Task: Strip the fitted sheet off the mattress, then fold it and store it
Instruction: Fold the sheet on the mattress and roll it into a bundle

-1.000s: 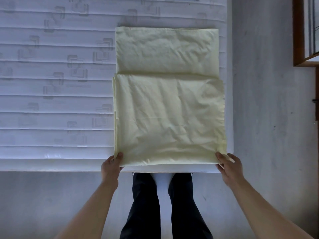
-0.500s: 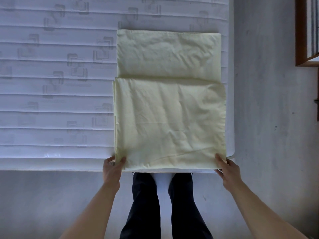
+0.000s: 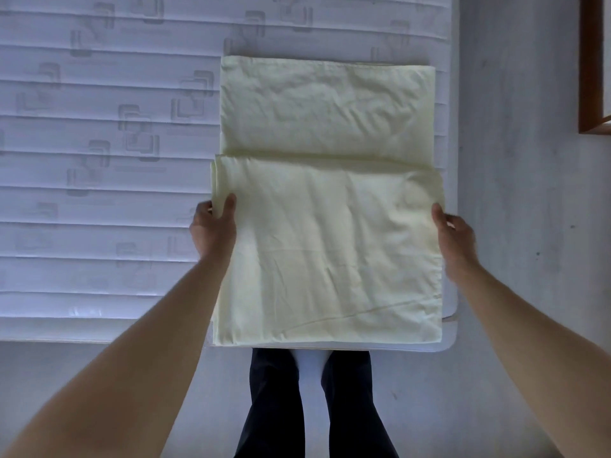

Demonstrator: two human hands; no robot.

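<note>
While hands grip the sheet (image 3: 327,233), mattress (image 3: 99,193) lies beneath.

A pale grey floor (image 3: 515,160) fills the right side and the bottom of the frame, dotted with a few small dark specks. At the upper right edge stands a piece of brown wooden furniture (image 3: 591,77), cut off by the frame. The light is dim, cool and bluish

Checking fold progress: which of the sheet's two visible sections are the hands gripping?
The nearer, upper layer of the fitted sheet: left hand and right hand pinch its side edges; the far section lies untouched.
</note>
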